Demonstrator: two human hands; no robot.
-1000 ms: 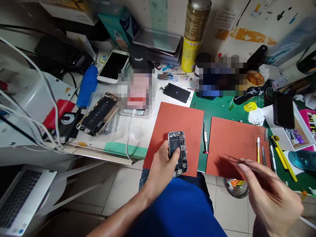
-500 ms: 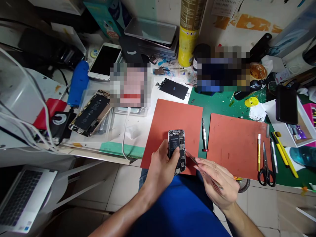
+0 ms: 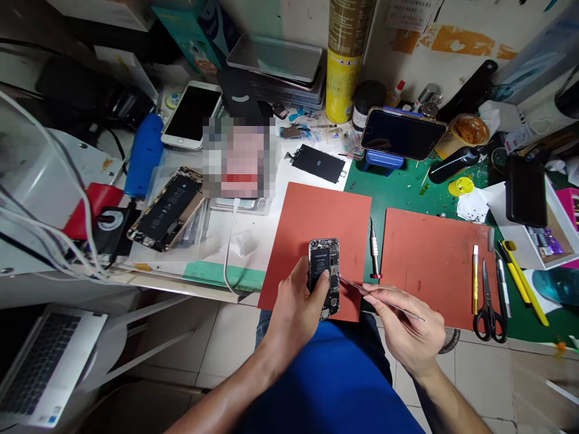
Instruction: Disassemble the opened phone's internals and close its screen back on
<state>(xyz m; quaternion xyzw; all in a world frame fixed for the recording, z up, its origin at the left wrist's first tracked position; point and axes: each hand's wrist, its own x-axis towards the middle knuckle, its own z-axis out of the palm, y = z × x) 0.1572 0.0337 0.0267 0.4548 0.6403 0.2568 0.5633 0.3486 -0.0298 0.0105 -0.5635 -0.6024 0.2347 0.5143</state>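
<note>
An opened phone (image 3: 333,253) with its battery and circuit board exposed lies near the front edge of the left orange mat (image 3: 330,211). My left hand (image 3: 298,301) grips it from the left, thumb across its face. Pinched in my right hand (image 3: 409,328) is a pair of thin metal tweezers (image 3: 382,299), slanting left so that the tips reach the phone's right-hand side. Whether the tips touch a part is too small to tell. A screwdriver (image 3: 374,247) with a red end lies between the two mats, just beyond the tweezers.
On the right mat (image 3: 429,259) and beside it lie a yellow-handled tool (image 3: 474,280), scissors (image 3: 488,313) and a yellow brush (image 3: 515,274). A detached screen (image 3: 319,163) lies behind the left mat. Another opened phone (image 3: 167,205) rests at left; a propped phone (image 3: 402,132) stands behind.
My right hand has turned and shifted slightly right, so the tweezers lie flatter, their tips at the phone's right side. My left hand and the phone have hardly moved.
</note>
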